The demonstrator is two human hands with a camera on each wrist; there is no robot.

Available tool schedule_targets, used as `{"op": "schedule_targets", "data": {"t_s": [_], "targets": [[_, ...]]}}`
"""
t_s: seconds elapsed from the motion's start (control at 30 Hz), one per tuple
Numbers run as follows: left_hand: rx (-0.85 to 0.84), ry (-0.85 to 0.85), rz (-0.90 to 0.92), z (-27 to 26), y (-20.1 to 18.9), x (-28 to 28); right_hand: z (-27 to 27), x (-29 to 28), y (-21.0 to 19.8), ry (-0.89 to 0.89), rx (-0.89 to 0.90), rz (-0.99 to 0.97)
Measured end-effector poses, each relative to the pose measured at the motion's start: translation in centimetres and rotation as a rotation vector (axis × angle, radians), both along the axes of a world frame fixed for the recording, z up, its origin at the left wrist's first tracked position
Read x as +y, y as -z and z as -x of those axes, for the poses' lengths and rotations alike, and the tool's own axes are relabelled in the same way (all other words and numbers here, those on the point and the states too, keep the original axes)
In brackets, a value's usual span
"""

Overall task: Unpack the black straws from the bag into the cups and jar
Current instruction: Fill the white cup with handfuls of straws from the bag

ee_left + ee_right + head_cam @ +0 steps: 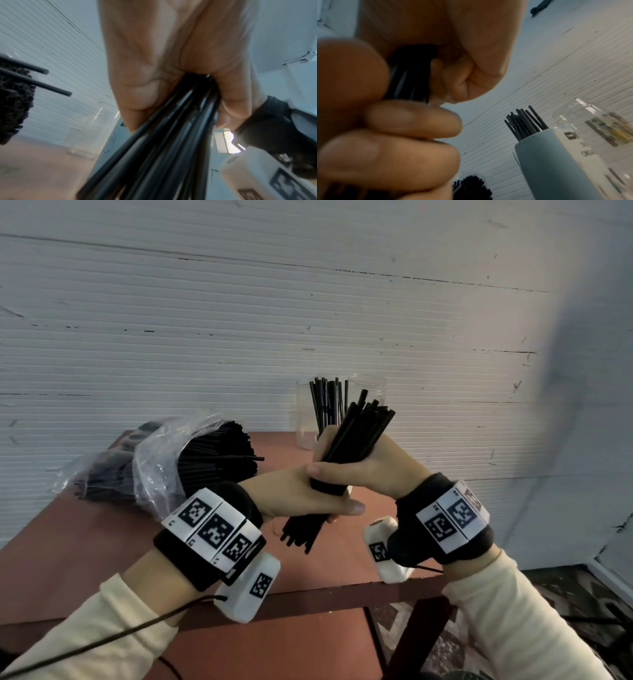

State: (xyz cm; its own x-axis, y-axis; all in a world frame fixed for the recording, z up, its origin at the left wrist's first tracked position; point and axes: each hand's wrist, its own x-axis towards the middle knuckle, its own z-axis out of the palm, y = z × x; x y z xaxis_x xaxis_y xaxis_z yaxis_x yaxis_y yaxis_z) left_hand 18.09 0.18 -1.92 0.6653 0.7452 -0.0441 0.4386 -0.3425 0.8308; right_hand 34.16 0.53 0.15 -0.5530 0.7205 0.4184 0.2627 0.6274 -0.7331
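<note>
Both hands hold one bundle of black straws above the table's middle, tilted up to the right. My left hand grips its lower part and my right hand wraps round it just above. The bundle fills the left wrist view. The clear plastic bag lies on its side at the left, full of black straws with its mouth facing right. A grey cup holds several straws; beside it stands a clear jar. A clear cup stands at the back.
The reddish-brown table stands against a white ribbed wall. Its front edge runs just under my wrists, and patterned floor shows below on the right. In the head view my hands hide the grey cup.
</note>
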Motion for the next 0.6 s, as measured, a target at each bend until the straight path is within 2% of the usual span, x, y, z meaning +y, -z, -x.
{"op": "schedule_targets", "data": {"t_s": [0.07,0.27,0.33,0.4,0.5,0.6], "targets": [[-0.076,-0.08,-0.014,-0.7,0.4,0.5,-0.5,0.3,-0.6,0.062,0.053,-0.035],[-0.329,-0.508,-0.227,-2.6,1.1,3.2,-3.8,3.4,-3.8,0.364,0.424,-0.044],[-0.301,-0.6,-0.231,-3.2,1.3,4.6,-4.6,4.9,-4.4,0.463,0.483,-0.029],[-0.222,-0.589,-0.134,-3.5,1.4,6.0,-4.9,6.6,-4.6,0.522,0.493,-0.01],[-0.057,-0.547,-0.049,-3.9,1.7,8.1,-5.1,9.0,-4.4,0.576,0.42,0.013],[-0.032,-0.535,-0.046,-4.1,1.7,9.7,-5.1,10.5,-3.9,0.565,0.335,0.042]]}}
